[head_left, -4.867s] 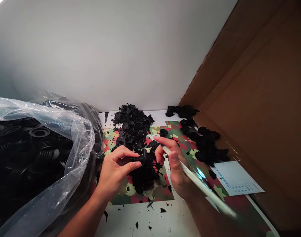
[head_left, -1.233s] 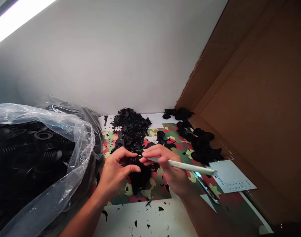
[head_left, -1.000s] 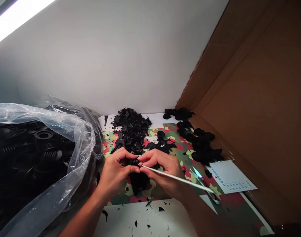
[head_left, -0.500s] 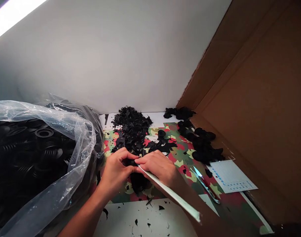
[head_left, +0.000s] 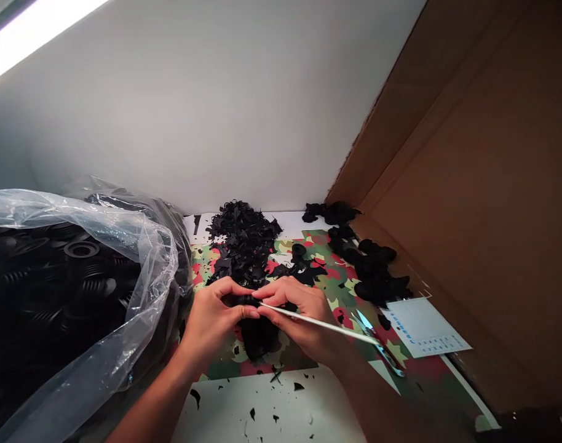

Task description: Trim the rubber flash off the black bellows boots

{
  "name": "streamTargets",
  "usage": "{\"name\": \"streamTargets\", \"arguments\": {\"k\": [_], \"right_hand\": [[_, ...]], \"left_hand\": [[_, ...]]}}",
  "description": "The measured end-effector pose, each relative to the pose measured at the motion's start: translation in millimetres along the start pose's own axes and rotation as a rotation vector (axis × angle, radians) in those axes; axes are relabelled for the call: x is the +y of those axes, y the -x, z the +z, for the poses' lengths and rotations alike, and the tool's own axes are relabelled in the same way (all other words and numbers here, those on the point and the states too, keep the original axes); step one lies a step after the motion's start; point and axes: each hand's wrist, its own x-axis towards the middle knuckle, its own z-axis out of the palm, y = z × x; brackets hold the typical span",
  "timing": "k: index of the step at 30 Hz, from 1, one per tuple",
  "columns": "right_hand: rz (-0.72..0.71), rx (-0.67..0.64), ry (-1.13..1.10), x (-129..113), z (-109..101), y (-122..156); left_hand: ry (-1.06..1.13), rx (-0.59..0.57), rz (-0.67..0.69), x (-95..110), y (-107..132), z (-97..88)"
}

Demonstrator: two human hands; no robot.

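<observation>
My left hand [head_left: 215, 321] pinches a small black rubber part [head_left: 246, 300] between thumb and fingers, over a camouflage-patterned mat [head_left: 336, 284]. My right hand [head_left: 299, 314] grips a slim white-handled knife [head_left: 329, 325] whose tip rests against that part; the handle points right and slightly down. Both hands meet at the part, above a heap of black trimmings [head_left: 259, 337]. The part's shape is mostly hidden by my fingers.
A clear plastic bag [head_left: 73, 295] full of black ribbed rubber parts fills the left. A pile of black scraps [head_left: 244, 240] lies behind my hands; finished black pieces [head_left: 373, 271] line the brown cardboard wall [head_left: 484, 203]. Scissors [head_left: 377, 344] and a printed sheet [head_left: 423, 329] lie right.
The knife handle has swung about in my right hand, from pointing right, down toward me, and back up to the right. My left hand has kept its pinch on the part.
</observation>
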Motion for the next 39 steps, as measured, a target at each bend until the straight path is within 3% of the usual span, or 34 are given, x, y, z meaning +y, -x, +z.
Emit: {"name": "streamTargets", "arguments": {"k": [6, 10, 12, 16, 19, 22, 27, 39], "right_hand": [[-0.095, 0.006, 0.049, 3, -1, 0], [-0.224, -0.010, 0.206, 4, 4, -1], [-0.266, 0.054, 0.308, 7, 8, -1], [-0.137, 0.205, 0.352, 12, 5, -4], [0.030, 0.221, 0.180, 8, -2, -5], [0.082, 0.170, 0.003, 1, -3, -5], [0.074, 0.044, -0.086, -1, -1, 0], [-0.038, 0.049, 0.008, -1, -3, -1]], "left_hand": [[-0.041, 0.004, 0.022, 0, 0, 0.8], [-0.004, 0.006, -0.024, 1, 0, 2.7], [0.000, 0.017, -0.025, 3, 0, 3.1], [0.035, 0.008, -0.008, 6, 1, 1.7], [0.087, -0.016, 0.003, 8, 1, -0.1], [0.075, -0.005, 0.034, 7, 0, -1.3], [0.057, 0.011, 0.054, 6, -1, -1.5], [0.053, -0.011, 0.075, 3, 0, -1.7]]}}
